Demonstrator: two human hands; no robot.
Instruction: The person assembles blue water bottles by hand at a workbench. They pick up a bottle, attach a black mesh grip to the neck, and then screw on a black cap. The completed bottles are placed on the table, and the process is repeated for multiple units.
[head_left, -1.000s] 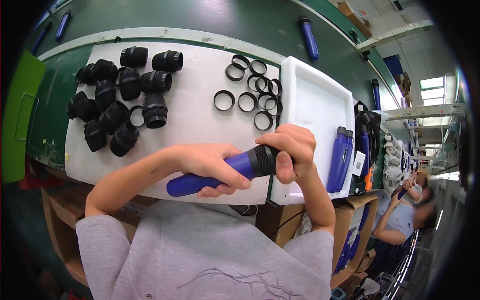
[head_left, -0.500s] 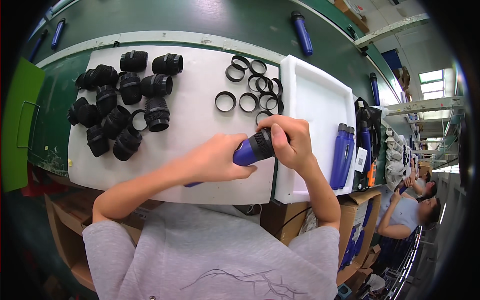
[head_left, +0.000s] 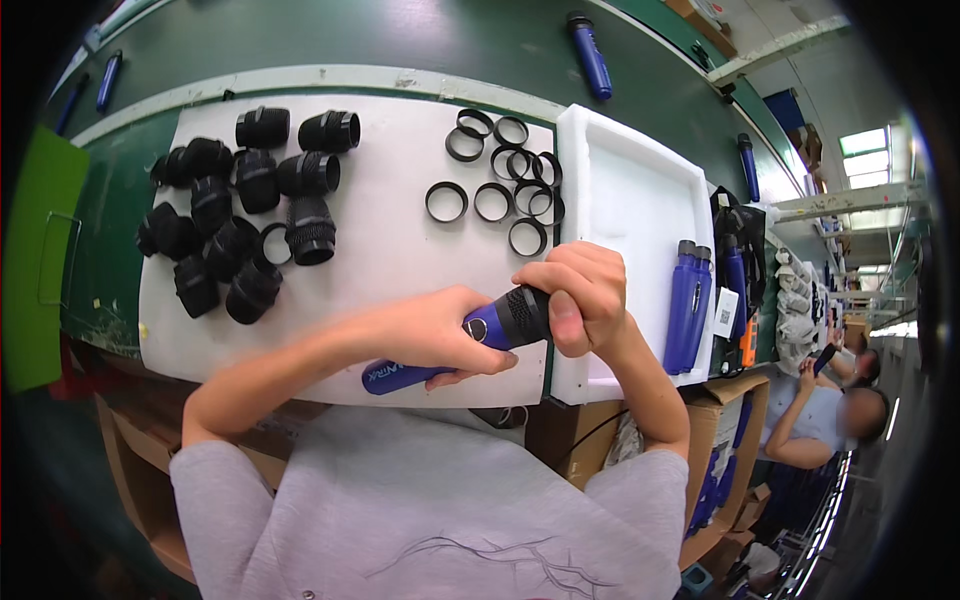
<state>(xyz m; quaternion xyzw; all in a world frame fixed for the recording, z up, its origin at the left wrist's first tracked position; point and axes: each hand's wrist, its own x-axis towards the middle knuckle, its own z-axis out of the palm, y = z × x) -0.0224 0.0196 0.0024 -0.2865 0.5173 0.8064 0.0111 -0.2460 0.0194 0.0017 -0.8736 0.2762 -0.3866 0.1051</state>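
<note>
A blue microphone [head_left: 400, 376] with a black grille head lies slantwise between my hands, just above the near edge of the white work sheet. My left hand [head_left: 445, 330] is closed round its blue body. Around the black head, at the upper right end, the fingers of my right hand [head_left: 582, 300] are wrapped. Several black rings [head_left: 446, 202] are spread on the sheet beyond my hands. To the left sits a cluster of black microphone heads [head_left: 258, 180], with one ring [head_left: 275, 244] lying among them.
A white foam tray [head_left: 635, 150] at the right holds blue microphone bodies [head_left: 686, 310]. More microphones [head_left: 590, 60] lie on the green surface beyond. A green bin [head_left: 45, 250] stands far left. Cardboard boxes [head_left: 715, 460] are below the table edge. Another person [head_left: 805, 415] sits at the right.
The microphone's lower blue end has come out into view below my left hand. My right hand has turned slightly round the head. Microphones on the far green surface have shifted slightly.
</note>
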